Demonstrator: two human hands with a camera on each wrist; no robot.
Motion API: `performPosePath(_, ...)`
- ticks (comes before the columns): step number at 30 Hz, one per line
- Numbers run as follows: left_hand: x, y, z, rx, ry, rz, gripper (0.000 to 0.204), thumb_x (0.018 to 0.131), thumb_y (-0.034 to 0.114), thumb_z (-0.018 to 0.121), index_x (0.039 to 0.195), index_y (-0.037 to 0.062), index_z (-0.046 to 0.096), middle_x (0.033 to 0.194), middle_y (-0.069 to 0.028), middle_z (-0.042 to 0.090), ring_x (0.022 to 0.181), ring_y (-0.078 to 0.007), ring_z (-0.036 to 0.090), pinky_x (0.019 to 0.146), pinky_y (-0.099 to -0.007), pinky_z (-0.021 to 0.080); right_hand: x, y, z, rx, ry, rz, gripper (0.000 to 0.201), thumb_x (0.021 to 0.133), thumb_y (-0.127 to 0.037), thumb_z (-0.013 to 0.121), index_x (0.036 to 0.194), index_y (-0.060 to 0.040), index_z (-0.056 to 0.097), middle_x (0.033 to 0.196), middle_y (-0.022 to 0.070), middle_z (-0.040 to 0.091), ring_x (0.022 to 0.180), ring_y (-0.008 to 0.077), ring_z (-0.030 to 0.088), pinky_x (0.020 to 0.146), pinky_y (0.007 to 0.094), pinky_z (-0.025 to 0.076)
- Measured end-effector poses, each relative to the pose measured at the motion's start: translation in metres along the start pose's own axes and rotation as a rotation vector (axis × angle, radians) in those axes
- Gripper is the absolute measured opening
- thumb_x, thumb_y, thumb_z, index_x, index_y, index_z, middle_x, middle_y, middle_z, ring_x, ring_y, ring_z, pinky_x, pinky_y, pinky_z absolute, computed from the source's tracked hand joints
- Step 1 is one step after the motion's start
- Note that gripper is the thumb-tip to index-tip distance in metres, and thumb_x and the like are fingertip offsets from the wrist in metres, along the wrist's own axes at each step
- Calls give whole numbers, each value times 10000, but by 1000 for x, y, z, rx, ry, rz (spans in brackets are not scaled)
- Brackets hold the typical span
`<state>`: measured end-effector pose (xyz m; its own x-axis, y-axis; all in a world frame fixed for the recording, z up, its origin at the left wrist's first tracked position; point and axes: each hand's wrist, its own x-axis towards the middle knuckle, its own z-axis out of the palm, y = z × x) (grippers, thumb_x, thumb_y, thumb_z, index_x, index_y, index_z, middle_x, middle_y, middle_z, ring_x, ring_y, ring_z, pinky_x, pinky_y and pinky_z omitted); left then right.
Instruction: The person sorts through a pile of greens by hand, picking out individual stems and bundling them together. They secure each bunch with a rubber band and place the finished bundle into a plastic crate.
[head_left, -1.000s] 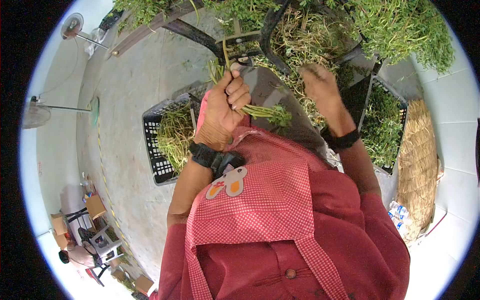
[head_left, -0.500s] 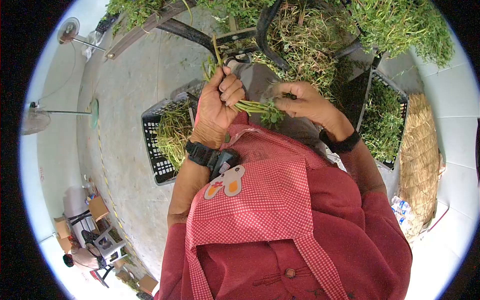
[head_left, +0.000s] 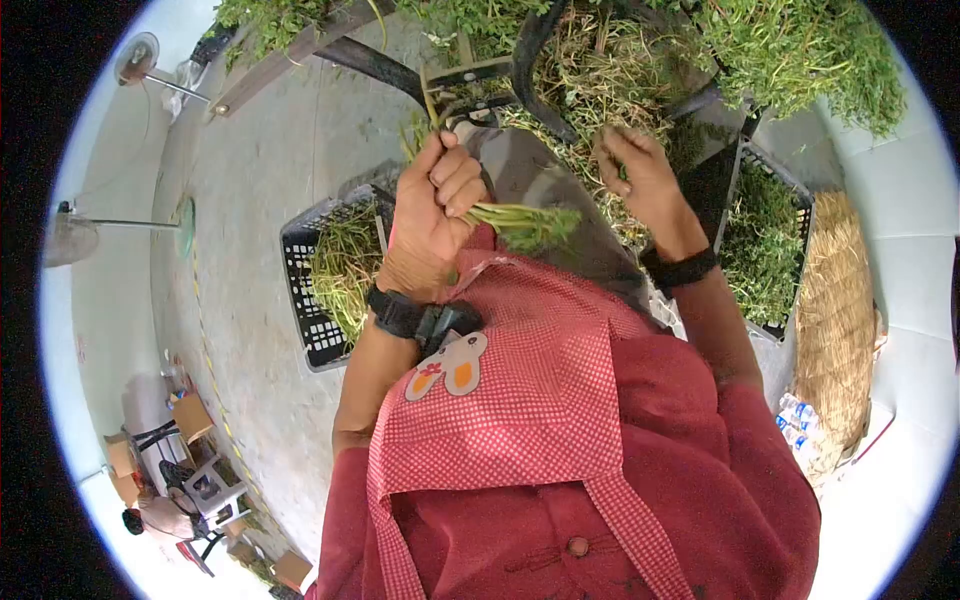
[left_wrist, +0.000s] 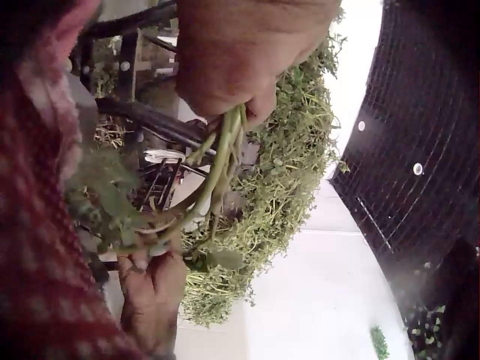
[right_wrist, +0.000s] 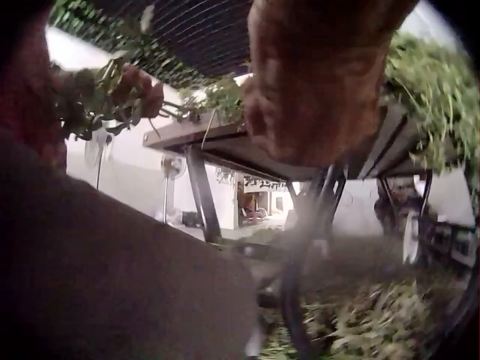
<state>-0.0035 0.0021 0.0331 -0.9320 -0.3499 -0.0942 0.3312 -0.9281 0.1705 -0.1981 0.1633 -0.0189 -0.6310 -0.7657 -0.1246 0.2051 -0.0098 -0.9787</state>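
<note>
Head view: left hand (head_left: 435,210) closed round a bunch of green stems (head_left: 505,215), held above the lap. Cut or lower ends stick out at the far left of the fist; the leafy end points right. One thicker stem stands up near the thumb.

Right hand (head_left: 650,185) well apart from the bunch, over the right side of the lap and near the loose stem pile (head_left: 590,75). Fingers loosely bent, thumb set apart, nothing seen between them.

Step in hand (judged): working through the held bunch by hand, left as holder, right as the moving hand. A further pass by the right hand would call for an approach from the right to the leafy end, then a light pinch of single stalks; the left grip needs to be firm enough to keep the bunch together without crushing it.

Edges: the desk (head_left: 262,72) crosses the far left; a dark curved leg (head_left: 524,75) stands just beyond the hands, likely the main snag for the upright stem. Black crate (head_left: 322,335) at left, second crate (head_left: 806,240) at right, both holding greens.

Room: space between the hands, above the trousers (head_left: 535,165), is open; bare floor (head_left: 240,240) lies left of the black crate.
</note>
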Motion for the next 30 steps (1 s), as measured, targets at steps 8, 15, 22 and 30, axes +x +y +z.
performPosePath(8,10,13,-11,-145,115,46,262,967,211,372,871,3,499,553,34,283,436,-87,248,370,-239,245,-9,-6,23,78,-413,-166,205,878,-228,567,960,-42,593,821,7,585,654,49,509,438,163,292)
performPosePath(15,13,10,-14,-54,143,60,267,964,220,380,843,9,493,542,40,277,420,-83,232,364,-238,239,-19,-28,37,53,-532,182,278,854,-338,611,945,-75,608,580,-68,458,479,15,382,419,171,248)
performPosePath(22,12,9,-13,-23,194,56,263,970,244,380,807,46,444,566,33,292,438,-79,255,353,-226,260,-20,-29,47,-300,-510,54,308,801,-326,653,895,-33,653,595,-30,496,497,43,413,438,216,319)
performPosePath(30,6,-10,-1,162,221,59,244,964,225,386,806,53,459,552,46,281,424,-72,235,351,-219,236,-9,15,45,-766,-147,-482,314,738,-325,658,775,-14,641,591,63,554,512,104,523,468,276,408)
